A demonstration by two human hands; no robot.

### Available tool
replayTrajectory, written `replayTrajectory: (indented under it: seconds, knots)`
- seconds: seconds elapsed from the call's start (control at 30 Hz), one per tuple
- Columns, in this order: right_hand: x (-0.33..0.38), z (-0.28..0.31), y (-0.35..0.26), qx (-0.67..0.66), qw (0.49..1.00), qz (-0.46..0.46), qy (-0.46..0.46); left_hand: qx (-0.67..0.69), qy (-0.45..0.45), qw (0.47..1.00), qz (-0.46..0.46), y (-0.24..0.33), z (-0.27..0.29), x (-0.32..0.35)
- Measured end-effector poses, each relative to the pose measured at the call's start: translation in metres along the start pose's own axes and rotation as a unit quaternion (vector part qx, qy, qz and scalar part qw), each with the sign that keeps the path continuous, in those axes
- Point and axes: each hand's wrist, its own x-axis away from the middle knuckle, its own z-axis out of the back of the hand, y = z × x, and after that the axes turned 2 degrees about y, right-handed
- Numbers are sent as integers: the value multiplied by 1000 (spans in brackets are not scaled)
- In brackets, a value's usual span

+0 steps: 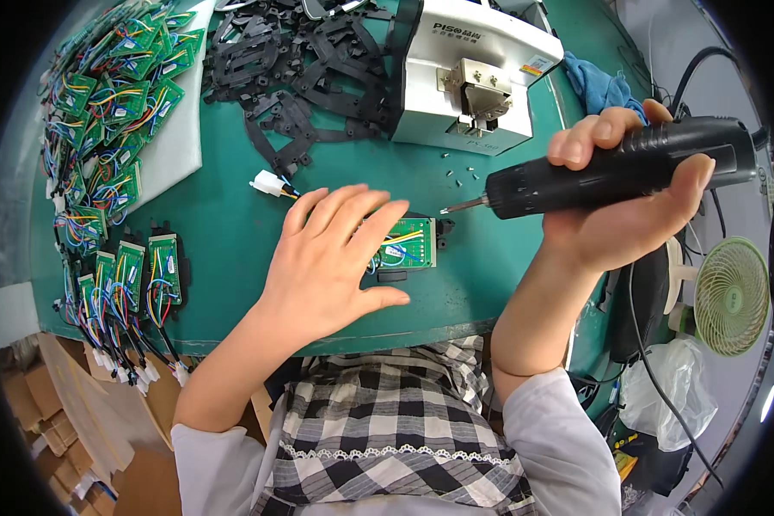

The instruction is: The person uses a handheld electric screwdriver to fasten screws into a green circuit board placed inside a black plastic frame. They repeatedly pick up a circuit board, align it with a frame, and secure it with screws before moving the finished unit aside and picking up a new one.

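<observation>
My right hand [611,189] is wrapped round a black electric screwdriver [559,182], held tilted above the table. Its metal bit points left; a small bright tip shows there, and I cannot tell whether it is a screw. Over the left part of a green circuit board [420,243] lies my left hand [327,258], its fingers stretched out and the thumb apart. Coloured wires cross the board, which sits on a black plastic frame [444,232]. A white connector [269,183] on a dark cable sticks out beyond the left fingers. The hand hides the board's left end.
A white screw feeder [456,43] stands at the back, with several loose screws [458,182] before it. Black plastic frames [310,77] are heaped beside it. Wired green boards [120,103] pile up at left; several more [129,275] lie nearer. A fan [731,297] stands at right.
</observation>
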Motion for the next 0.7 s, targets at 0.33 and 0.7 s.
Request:
replayTrajectory:
  seconds: [0.33,0.7]
  knots:
    - [-5,8,3,62,997,-4,54,-16,10,998,-66,-22,-9,7]
    - [-2,12,1,65,997,10,34,-90,149,980,-98,-26,3,8]
